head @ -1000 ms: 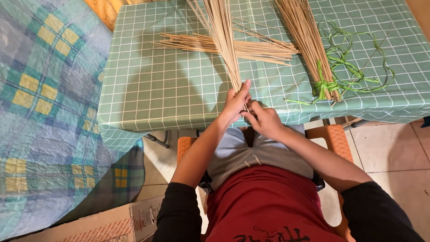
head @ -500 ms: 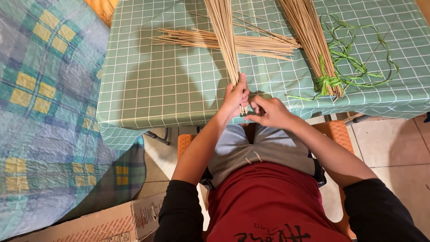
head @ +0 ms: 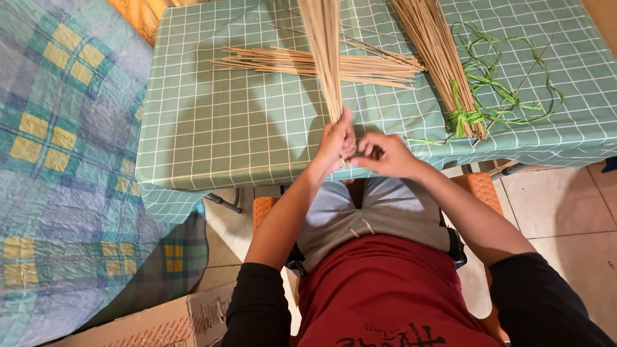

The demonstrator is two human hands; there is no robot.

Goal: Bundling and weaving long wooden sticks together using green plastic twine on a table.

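A thin sheaf of pale straw-coloured sticks point(head: 323, 58) fans up from the clenched left hand point(head: 337, 142); the right hand point(head: 384, 155) pinches its lower end.

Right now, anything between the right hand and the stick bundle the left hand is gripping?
Nothing visible. The left hand is closed around the lower end of the stick bundle, and the right hand sits right beside it at the table edge, fingertips at the bundle's base with no object between them.
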